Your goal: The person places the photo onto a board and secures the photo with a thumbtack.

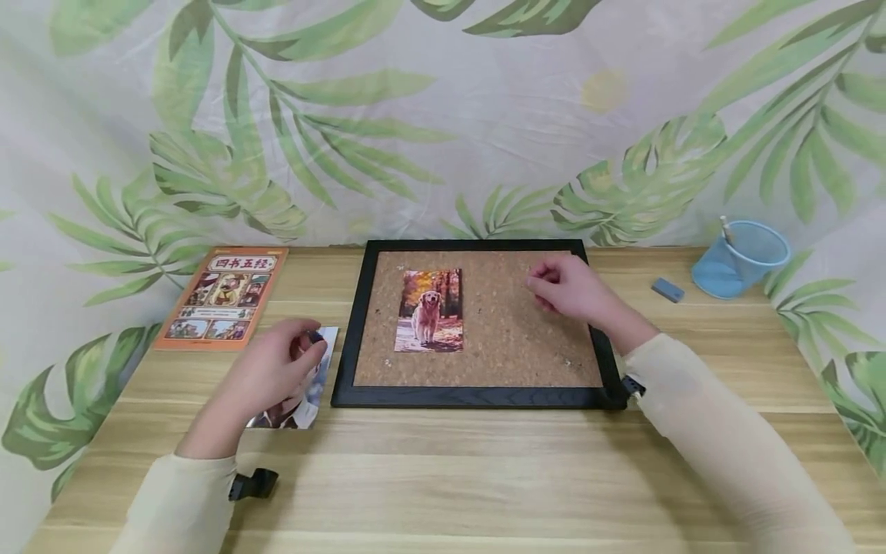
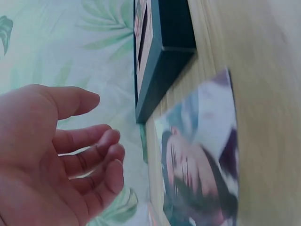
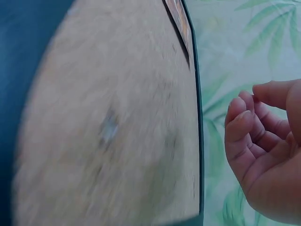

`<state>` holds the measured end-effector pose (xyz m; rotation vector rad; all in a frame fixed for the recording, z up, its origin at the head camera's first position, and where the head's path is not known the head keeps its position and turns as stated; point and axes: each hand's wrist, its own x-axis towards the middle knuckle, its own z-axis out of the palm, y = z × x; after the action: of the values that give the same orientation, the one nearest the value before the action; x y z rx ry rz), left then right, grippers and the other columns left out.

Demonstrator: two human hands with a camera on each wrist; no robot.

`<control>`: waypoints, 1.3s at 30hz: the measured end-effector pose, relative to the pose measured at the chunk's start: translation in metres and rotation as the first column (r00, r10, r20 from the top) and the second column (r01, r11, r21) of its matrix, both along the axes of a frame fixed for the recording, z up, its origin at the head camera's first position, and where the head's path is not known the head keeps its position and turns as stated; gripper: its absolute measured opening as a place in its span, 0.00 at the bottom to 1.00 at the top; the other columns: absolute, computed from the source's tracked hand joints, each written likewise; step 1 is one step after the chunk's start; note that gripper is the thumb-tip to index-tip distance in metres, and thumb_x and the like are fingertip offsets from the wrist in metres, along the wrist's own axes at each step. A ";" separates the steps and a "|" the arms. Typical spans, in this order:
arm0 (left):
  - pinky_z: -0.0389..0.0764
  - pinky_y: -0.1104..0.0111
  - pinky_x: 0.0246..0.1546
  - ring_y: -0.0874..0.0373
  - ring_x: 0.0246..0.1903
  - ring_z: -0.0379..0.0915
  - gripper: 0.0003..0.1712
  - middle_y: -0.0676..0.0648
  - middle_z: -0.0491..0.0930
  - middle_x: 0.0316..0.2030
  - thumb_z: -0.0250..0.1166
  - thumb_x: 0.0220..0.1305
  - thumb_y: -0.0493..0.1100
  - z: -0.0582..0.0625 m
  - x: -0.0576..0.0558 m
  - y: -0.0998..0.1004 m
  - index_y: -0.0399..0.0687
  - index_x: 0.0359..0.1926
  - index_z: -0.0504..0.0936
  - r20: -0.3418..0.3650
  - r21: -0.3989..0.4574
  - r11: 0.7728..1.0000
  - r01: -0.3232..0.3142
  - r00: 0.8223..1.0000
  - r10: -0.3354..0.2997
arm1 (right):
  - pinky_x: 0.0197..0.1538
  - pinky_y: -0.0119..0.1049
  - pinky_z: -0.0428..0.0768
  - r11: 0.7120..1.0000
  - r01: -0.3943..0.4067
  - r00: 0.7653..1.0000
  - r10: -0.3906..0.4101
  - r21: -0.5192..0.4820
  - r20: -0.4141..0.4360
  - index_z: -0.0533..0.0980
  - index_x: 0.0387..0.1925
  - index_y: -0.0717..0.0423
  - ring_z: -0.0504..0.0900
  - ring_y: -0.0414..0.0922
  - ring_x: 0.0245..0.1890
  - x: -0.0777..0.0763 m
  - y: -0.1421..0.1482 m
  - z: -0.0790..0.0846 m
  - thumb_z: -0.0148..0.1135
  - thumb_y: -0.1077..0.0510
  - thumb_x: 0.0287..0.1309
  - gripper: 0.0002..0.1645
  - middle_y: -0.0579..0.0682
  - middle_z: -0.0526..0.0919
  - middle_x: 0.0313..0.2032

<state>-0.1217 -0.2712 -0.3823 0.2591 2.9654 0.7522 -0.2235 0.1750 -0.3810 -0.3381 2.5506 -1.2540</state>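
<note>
My left hand (image 1: 280,362) hovers over a photo of a person (image 1: 320,385) lying on the table, left of the framed corkboard (image 1: 519,362). In the left wrist view its fingers are loosely bent, thumb apart, nothing between them. That photo (image 2: 200,165) shows below the fingers. A dog photo (image 1: 429,312) lies on the left half of the corkboard. Over the board's upper right is my right hand (image 1: 567,286), fingers curled, thumb tip against the fingertips; I cannot tell whether they hold something tiny. A small clear pin (image 1: 529,269) shows right by these fingertips.
Several small pins, such as one pin (image 1: 567,362) at lower right, dot the corkboard. An orange book (image 1: 221,296) lies at the back left. At the right stand a blue mesh pen cup (image 1: 734,265) and a small blue block (image 1: 667,290). A leaf-patterned cloth (image 1: 484,115) hangs behind.
</note>
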 end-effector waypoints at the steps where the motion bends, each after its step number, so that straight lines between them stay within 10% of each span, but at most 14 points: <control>1: 0.71 0.64 0.34 0.56 0.31 0.71 0.25 0.46 0.79 0.35 0.62 0.80 0.44 0.000 0.002 -0.003 0.29 0.67 0.79 0.007 -0.006 1.000 -0.007 1.000 0.007 | 0.28 0.35 0.76 1.000 0.004 1.000 -0.004 0.001 0.001 0.79 0.45 0.65 0.80 0.49 0.26 0.003 0.006 0.001 0.58 0.57 0.81 0.13 0.54 0.82 0.26; 16: 0.75 0.31 0.51 0.17 0.51 0.72 0.50 0.11 0.68 0.55 0.65 0.75 0.64 -0.015 0.024 -0.057 0.14 0.64 0.68 0.099 -0.296 0.941 -0.164 0.975 0.201 | 0.33 0.35 0.79 0.975 0.096 0.992 -0.078 0.201 -0.096 0.82 0.48 0.66 0.81 0.45 0.30 0.038 0.097 -0.012 0.60 0.55 0.79 0.16 0.57 0.86 0.34; 27: 0.80 0.36 0.50 0.32 0.45 0.78 0.56 0.21 0.77 0.49 0.71 0.70 0.62 -0.023 0.016 -0.065 0.13 0.70 0.62 0.225 -0.260 0.955 -0.145 0.952 0.206 | 0.38 0.39 0.75 0.928 0.102 0.992 -0.071 0.357 -0.101 0.84 0.45 0.66 0.78 0.44 0.32 0.046 0.132 -0.032 0.66 0.55 0.74 0.15 0.54 0.86 0.34; 39: 0.69 0.62 0.31 0.50 0.30 0.71 0.34 0.41 0.76 0.32 0.68 0.75 0.48 -0.030 0.017 -0.067 0.22 0.64 0.71 0.169 -0.135 0.968 -0.211 0.958 0.232 | 0.39 0.39 0.74 0.911 0.087 0.995 -0.058 0.402 -0.083 0.86 0.43 0.64 0.79 0.46 0.33 0.045 0.131 -0.038 0.66 0.57 0.74 0.12 0.54 0.86 0.34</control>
<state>-0.1042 -0.3378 -0.4122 -0.1468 2.8758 0.5837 -0.1783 0.3057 -0.4191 -0.1987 2.8193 -0.7104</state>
